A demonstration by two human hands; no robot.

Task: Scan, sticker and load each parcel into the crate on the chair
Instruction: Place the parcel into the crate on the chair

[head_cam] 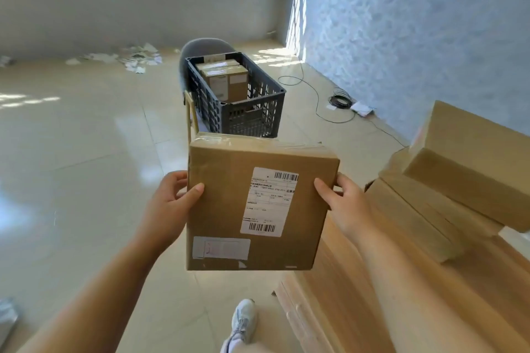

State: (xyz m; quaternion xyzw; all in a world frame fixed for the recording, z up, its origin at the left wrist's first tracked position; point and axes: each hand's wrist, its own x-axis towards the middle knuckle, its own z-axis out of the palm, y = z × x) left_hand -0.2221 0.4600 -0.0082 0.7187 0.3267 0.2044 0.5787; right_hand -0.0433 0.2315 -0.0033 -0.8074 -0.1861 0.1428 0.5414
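Note:
A flat brown cardboard parcel point(223, 209) is held in the air in front of me, its face with a white shipping label and a pale sticker near the bottom left turned up. My left hand point(172, 200) grips its left edge, thumb on top. My right hand point(341, 200) grips its right edge, thumb on top. Beyond the parcel a dark grey slatted crate point(258, 114) sits on a grey chair point(200, 47). Inside the crate stand brown boxes point(226, 80) at its far end.
A wooden table point(372, 295) at the right carries several stacked cardboard parcels point(447, 198). Black cable point(338, 100) and a white device lie on the tiled floor by the right wall. Scraps of paper point(129, 59) litter the far floor. My shoe point(243, 321) shows below.

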